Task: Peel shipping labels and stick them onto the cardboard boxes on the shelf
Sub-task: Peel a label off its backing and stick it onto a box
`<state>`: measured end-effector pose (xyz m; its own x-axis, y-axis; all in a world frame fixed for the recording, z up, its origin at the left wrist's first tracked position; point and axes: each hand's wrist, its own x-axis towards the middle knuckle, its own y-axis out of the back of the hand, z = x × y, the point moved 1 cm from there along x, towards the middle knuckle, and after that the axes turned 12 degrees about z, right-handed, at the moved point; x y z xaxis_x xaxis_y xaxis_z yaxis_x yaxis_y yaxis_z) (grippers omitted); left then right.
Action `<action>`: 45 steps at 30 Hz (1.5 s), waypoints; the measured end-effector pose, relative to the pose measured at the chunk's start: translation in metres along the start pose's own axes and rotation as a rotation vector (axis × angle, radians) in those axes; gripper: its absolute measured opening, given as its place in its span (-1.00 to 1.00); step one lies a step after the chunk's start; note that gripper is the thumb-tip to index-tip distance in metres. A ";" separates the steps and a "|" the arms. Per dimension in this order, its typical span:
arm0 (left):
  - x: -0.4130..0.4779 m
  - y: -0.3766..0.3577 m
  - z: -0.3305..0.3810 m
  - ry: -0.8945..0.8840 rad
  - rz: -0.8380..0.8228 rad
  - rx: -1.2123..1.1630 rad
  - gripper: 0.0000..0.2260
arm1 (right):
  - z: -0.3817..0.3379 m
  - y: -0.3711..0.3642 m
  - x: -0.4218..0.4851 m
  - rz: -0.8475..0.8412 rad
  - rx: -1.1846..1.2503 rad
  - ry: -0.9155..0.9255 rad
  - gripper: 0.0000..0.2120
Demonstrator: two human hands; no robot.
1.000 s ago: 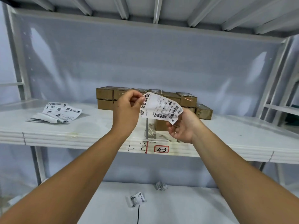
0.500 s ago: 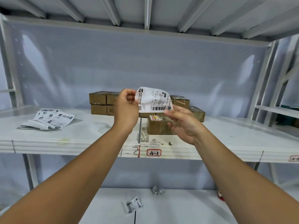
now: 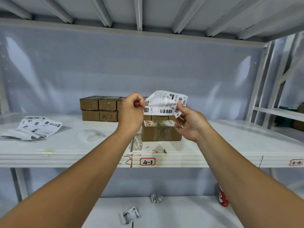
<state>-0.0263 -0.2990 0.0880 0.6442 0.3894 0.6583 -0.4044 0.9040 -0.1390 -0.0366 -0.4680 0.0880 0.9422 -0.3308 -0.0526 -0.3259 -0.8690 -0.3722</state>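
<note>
Both hands hold a white shipping label (image 3: pixel 164 102) in the air above the shelf. My left hand (image 3: pixel 130 112) pinches its left edge. My right hand (image 3: pixel 189 122) pinches its lower right corner between thumb and fingers. Directly below the label a single cardboard box (image 3: pixel 162 133) stands near the shelf's front, with a printed sticker on its top. A two-layer stack of cardboard boxes (image 3: pixel 99 108) stands behind, partly hidden by my left hand and the label.
A pile of loose label sheets (image 3: pixel 34 129) lies at the left of the white shelf (image 3: pixel 65 153). Paper scraps lie near its front edge. On the lower shelf are a crumpled paper ball (image 3: pixel 157 198), a discarded label (image 3: pixel 130 215) and a red cup (image 3: pixel 222 199).
The label has risen and turned, its right side now higher. My right hand has shifted from under the label to pinch its lower right corner. The camera has come closer to the shelf.
</note>
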 end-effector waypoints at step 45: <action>0.015 -0.039 -0.096 0.127 -0.120 0.215 -0.79 | 0.048 0.015 0.102 0.111 -0.618 0.655 -0.81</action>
<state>0.0611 -0.3117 0.0321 0.7670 0.3129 0.5603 -0.4399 0.8920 0.1040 0.0581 -0.4968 0.0329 0.7318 -0.4032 0.5495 -0.5737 -0.7997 0.1772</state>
